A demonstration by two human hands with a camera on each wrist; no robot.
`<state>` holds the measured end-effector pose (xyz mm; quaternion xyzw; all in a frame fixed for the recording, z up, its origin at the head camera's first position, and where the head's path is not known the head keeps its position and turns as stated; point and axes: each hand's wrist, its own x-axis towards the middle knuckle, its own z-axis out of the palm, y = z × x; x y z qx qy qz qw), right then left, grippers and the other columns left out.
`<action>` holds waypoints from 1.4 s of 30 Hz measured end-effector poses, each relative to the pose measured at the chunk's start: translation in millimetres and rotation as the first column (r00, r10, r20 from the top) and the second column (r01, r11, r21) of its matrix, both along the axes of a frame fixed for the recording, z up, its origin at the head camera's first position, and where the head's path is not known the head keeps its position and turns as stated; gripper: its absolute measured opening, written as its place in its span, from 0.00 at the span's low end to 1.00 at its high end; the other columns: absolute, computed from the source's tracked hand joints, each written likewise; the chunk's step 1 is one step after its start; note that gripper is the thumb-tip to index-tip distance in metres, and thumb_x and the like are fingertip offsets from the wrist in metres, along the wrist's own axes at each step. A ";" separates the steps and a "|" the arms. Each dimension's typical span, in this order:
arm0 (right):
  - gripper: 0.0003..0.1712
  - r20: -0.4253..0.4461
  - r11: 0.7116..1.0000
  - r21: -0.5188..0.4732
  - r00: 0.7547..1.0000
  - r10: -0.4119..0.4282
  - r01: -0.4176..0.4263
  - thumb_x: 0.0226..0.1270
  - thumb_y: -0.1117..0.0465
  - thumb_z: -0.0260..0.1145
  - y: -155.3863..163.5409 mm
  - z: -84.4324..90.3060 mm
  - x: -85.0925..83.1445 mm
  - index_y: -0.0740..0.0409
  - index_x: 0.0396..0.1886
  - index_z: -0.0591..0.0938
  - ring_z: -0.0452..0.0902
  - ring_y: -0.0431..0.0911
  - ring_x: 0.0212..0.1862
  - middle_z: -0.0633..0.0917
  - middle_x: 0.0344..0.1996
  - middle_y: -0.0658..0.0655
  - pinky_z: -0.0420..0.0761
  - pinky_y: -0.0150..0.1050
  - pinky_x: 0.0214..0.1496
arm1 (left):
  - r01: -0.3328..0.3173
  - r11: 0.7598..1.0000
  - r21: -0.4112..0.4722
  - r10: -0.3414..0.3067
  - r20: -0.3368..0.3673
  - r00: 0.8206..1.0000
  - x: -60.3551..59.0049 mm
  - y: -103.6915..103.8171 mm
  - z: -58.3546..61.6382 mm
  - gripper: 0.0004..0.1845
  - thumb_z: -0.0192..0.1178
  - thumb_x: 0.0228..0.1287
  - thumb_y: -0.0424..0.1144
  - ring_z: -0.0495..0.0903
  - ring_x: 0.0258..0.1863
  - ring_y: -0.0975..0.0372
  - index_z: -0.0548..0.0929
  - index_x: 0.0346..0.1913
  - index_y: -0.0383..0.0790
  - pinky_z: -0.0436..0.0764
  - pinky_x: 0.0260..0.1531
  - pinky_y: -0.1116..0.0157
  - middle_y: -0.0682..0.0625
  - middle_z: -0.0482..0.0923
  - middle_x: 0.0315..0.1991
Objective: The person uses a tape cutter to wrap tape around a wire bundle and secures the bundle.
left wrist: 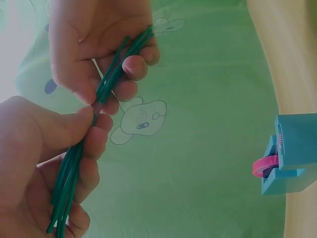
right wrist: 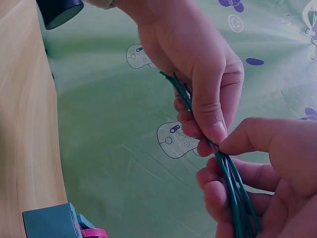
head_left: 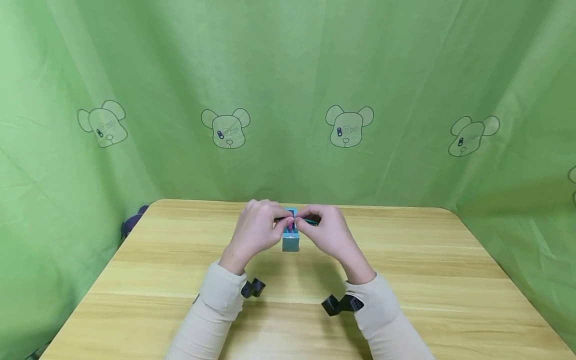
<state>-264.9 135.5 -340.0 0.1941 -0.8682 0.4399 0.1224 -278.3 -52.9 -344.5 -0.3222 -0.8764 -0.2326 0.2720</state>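
A bundle of thin green strands [left wrist: 69, 173], like coated wires or stems, runs through both hands. My left hand [head_left: 256, 225] pinches it near the middle, its fingers curled along one half. Thumb close to the left thumb, my right hand [head_left: 328, 232] pinches the bundle and curls around the other half. Between the thumbs shows a small pale, shiny band [right wrist: 214, 147]; whether it is tape I cannot tell. In the head view, fingers hide most of the bundle. Below and beyond the hands stands a blue tape dispenser [head_left: 290, 244] with a pink ring [left wrist: 266, 166] in it.
The light wooden table [head_left: 171, 280] ends at a green curtain [head_left: 288, 170] printed with bear heads. A dark purple object [head_left: 131, 222] shows past the table's left edge. Black wrist cameras [head_left: 342, 304] sit on both sleeves.
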 end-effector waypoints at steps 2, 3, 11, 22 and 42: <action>0.04 0.006 1.000 0.014 1.000 0.005 -0.005 0.65 0.62 0.67 0.1 0.2 -0.2 0.56 0.34 0.88 0.78 0.44 0.34 0.86 0.31 0.49 0.79 0.41 0.36 | 0.000 1.000 -0.011 0.000 -0.003 1.000 -0.5 0.2 -0.5 0.04 0.69 0.63 0.42 0.80 0.30 0.66 0.92 0.37 0.49 0.68 0.30 0.66 0.58 0.87 0.35; 0.04 0.008 1.000 0.020 1.000 0.005 -0.005 0.65 0.61 0.67 0.1 -0.1 -0.5 0.56 0.34 0.88 0.78 0.44 0.34 0.86 0.31 0.49 0.79 0.41 0.36 | 0.000 1.000 -0.014 0.000 -0.004 1.000 -0.6 0.3 -0.6 0.04 0.69 0.63 0.42 0.80 0.30 0.66 0.92 0.37 0.49 0.68 0.30 0.66 0.58 0.87 0.35; 0.04 -0.033 0.999 0.038 0.999 -0.020 0.021 0.63 0.61 0.69 -2.0 0.3 -0.5 0.56 0.34 0.88 0.78 0.44 0.34 0.86 0.31 0.50 0.78 0.41 0.37 | 0.002 1.000 0.002 -0.002 0.012 1.000 -0.8 -0.3 0.1 0.05 0.68 0.63 0.41 0.80 0.31 0.64 0.92 0.38 0.48 0.69 0.30 0.65 0.57 0.87 0.35; 0.02 -0.142 0.997 0.057 0.989 -0.040 0.049 0.60 0.62 0.72 -4.6 -2.9 -1.3 0.56 0.32 0.88 0.78 0.41 0.29 0.86 0.28 0.48 0.78 0.38 0.32 | -0.025 0.999 -0.042 0.026 0.028 0.999 0.6 -2.4 2.4 0.07 0.65 0.65 0.43 0.83 0.35 0.64 0.91 0.40 0.49 0.70 0.38 0.61 0.57 0.87 0.38; 0.03 -0.173 0.999 0.042 0.984 -0.027 0.035 0.61 0.63 0.69 -4.4 -5.6 -2.5 0.56 0.31 0.89 0.78 0.42 0.32 0.86 0.29 0.48 0.78 0.40 0.36 | -0.046 0.998 -0.030 0.046 0.013 0.999 -0.9 -0.9 0.4 0.04 0.67 0.64 0.42 0.81 0.28 0.66 0.91 0.33 0.50 0.78 0.26 0.64 0.59 0.86 0.32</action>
